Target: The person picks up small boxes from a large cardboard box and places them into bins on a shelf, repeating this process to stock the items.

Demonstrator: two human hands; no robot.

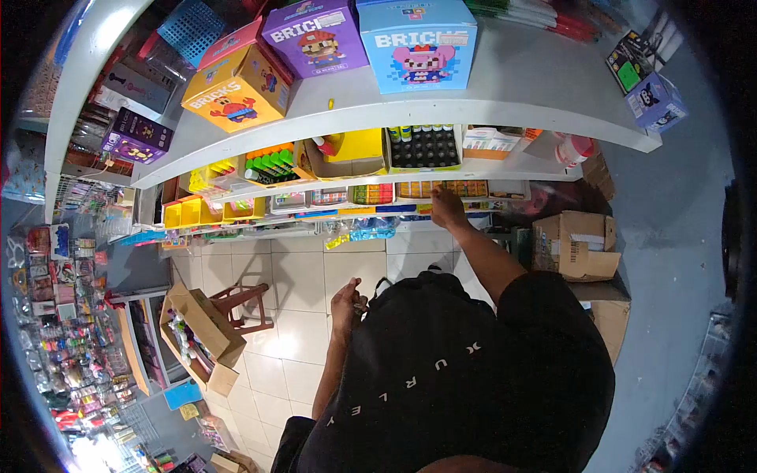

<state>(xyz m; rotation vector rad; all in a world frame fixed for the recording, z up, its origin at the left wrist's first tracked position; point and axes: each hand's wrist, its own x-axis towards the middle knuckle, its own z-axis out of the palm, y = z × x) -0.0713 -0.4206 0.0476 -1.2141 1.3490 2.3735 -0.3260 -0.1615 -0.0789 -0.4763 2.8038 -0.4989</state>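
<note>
My right hand reaches forward to a lower shelf, at the front of a white tray holding a row of small orange-and-yellow packs. Its fingertips are at the packs; whether they grip one is too small to make out. My left hand hangs in front of my body above the tiled floor, its fingers curled together. Whatever it may hold is hidden. Left of the orange packs lie more small yellow, green and red packs.
Above stands a grey shelf with an orange box, a purple box and a blue "Bricks" box. Cardboard boxes stand at right. A red stool and an open carton are at left.
</note>
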